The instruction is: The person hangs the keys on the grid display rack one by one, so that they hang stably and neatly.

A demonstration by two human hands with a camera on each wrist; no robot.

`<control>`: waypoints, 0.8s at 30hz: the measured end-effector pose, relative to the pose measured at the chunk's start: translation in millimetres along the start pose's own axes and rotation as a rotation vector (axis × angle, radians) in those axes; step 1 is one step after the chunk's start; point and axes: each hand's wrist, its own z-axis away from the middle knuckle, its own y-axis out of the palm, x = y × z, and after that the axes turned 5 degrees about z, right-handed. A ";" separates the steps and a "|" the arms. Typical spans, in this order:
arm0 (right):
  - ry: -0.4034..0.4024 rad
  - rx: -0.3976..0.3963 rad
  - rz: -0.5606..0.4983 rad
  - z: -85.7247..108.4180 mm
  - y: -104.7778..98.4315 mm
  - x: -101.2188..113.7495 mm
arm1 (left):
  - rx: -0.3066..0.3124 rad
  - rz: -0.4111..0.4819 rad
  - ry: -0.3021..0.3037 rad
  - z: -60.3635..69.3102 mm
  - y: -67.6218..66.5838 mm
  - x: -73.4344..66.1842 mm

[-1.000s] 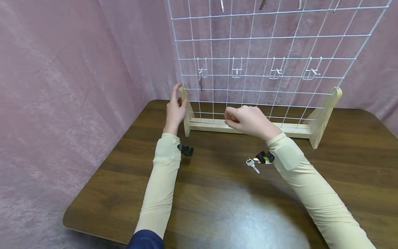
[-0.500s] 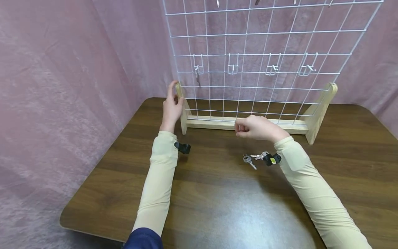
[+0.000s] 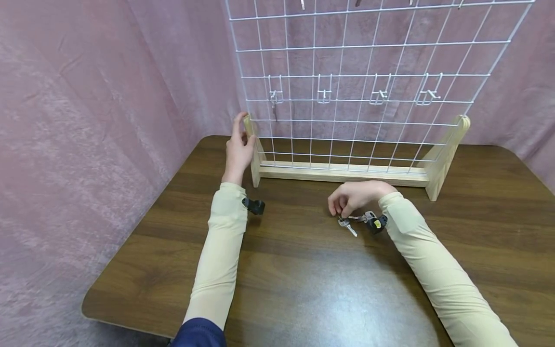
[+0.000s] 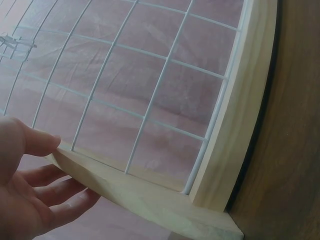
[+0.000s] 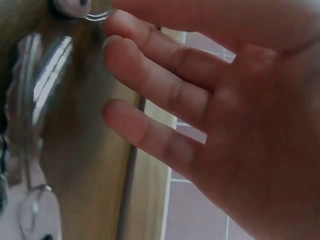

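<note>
My left hand grips the wooden side support of a white wire grid rack. Its thumb lies on one face and the fingers on the other. Low over the table, my right hand has thumb and fingertips at the ring of a silver key, seeming to pinch it. The right wrist view shows this ring at the fingertips, while the other fingers extend loosely. More silver keys lie just beside, partly hidden by the wrist camera. A key hangs on the rack's leftmost hook.
Three white hooks, besides the leftmost, stick out along the same row of the grid. Several metal items hang at the top edge of view, cut off. The rack's wooden base stands on the brown table, before a pink curtain.
My right hand has come down from in front of the rack's base to the keys on the table, its fingers now at one key's ring. My left hand keeps its grip on the support.
</note>
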 end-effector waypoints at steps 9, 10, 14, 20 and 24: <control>0.042 0.022 -0.004 -2.1 5.5 -0.4 | 0.001 0.007 -0.012 2.1 0.2 -2.1; 0.038 0.020 -0.003 -1.7 5.4 -0.9 | 0.000 0.008 -0.014 2.1 0.1 -2.2; 0.039 0.010 -0.005 -0.6 4.1 -1.7 | -0.003 0.007 -0.011 1.3 -0.2 -2.4; 0.043 -0.010 0.009 1.5 1.4 -0.4 | -0.003 0.006 0.004 1.0 -0.1 -2.1; 0.028 -0.042 0.018 3.7 0.1 0.7 | -0.004 0.002 0.010 1.3 0.2 -2.3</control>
